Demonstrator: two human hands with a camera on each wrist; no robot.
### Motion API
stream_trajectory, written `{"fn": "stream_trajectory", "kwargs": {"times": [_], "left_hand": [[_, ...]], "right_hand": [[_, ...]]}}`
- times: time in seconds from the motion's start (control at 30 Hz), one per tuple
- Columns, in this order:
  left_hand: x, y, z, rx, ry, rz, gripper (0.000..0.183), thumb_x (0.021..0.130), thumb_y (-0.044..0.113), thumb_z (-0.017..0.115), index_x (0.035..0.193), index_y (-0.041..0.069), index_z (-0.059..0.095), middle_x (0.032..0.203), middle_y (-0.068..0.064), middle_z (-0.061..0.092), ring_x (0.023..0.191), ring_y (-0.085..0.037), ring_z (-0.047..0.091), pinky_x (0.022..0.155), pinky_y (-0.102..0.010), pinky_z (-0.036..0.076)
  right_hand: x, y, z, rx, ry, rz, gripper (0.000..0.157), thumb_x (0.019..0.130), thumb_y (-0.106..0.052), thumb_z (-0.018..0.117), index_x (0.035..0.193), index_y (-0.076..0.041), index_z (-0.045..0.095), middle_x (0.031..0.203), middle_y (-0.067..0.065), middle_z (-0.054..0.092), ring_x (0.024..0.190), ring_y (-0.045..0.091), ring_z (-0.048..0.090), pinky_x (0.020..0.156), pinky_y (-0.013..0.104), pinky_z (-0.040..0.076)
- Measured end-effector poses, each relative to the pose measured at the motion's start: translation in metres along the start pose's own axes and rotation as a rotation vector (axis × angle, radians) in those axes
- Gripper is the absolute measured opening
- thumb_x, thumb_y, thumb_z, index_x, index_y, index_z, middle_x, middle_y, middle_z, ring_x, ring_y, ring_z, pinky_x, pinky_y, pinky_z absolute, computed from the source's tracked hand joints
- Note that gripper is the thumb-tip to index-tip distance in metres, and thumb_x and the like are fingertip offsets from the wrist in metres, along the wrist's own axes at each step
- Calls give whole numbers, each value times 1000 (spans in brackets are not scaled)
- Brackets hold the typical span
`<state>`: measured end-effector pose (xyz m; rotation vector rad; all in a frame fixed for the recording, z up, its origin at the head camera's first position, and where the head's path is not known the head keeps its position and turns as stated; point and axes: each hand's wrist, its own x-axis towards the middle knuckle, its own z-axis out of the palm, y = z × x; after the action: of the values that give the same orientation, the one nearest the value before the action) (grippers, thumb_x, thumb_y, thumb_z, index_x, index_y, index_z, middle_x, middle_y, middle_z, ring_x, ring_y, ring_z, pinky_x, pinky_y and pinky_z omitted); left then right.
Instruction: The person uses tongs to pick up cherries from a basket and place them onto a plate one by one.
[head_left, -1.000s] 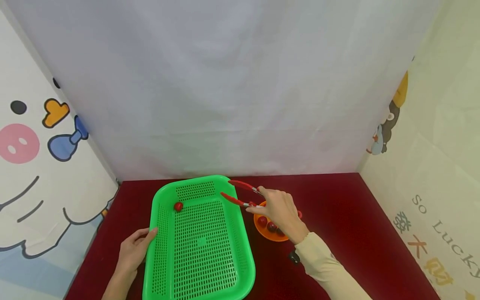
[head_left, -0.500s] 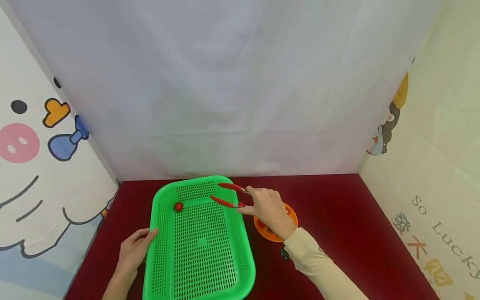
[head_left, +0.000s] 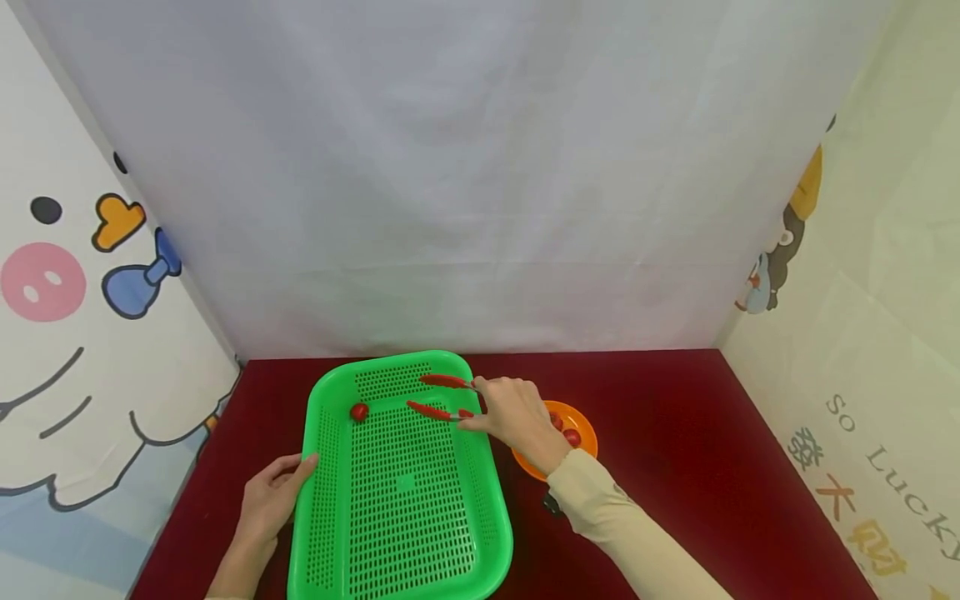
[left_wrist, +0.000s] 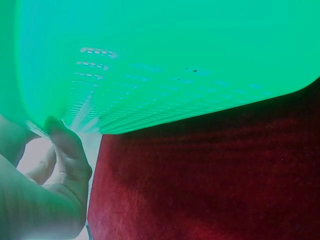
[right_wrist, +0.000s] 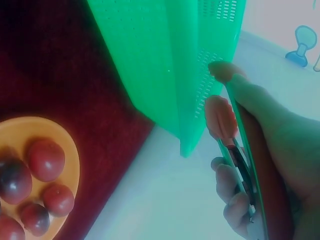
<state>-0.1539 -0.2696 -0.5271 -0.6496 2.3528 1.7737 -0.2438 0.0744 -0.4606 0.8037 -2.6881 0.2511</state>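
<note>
My right hand (head_left: 513,412) grips a pair of red-tipped tongs (head_left: 431,411) with metal arms. Their two tips stand apart with nothing between them, above the right side of a green perforated plastic basket (head_left: 501,508). One small round red fruit (head_left: 360,412) lies inside the basket near its far left corner. At the basket's left side, my left hand (head_left: 264,504) holds the rim, thumb over the top edge. In the left wrist view, the fingers (left_wrist: 72,145) curl under the basket's edge. To the right, an orange plate (head_left: 587,417) lies partly hidden behind my right hand.
Several round, red-to-dark fruits (right_wrist: 46,159) lie on the plate in the right wrist view. A dark red cloth (head_left: 660,467) covers the table. White curtains (head_left: 480,208) and printed panels (head_left: 67,400) enclose the back and sides.
My right hand has moved left with the spread tongs, bringing their tips further over the basket. More of the plate's right side shows. The left hand has stayed at the rim.
</note>
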Motion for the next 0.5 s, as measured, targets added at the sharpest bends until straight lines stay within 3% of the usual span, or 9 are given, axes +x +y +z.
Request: {"fn": "stream_trajectory", "kwargs": {"times": [0.17,0.4,0.5], "left_hand": [[0,0,1,-6,3,4,69,100,51,64,144,0,50,83,9,68,58,-9,48,56,-30,43],[-1,0,1,1,6,5,71,100,52,64,144,0,50,85,9,69,60,-10,49,57,-30,43],[-1,0,0,-1,10,6,70,99,52,65,144,0,51,85,9,68,59,-10,47,56,-31,43]], "right_hand": [[3,-4,2,16,-37,-10,53,77,-59,84,94,-11,69,52,-10,22,46,6,14,44,21,12],[8,-9,6,86,-80,-31,42,86,-45,84,86,-9,62,56,-8,25,48,5,17,45,20,13],[11,-11,7,131,-95,-39,40,86,-40,85,91,-6,65,56,-8,31,48,5,21,45,19,16]]}}
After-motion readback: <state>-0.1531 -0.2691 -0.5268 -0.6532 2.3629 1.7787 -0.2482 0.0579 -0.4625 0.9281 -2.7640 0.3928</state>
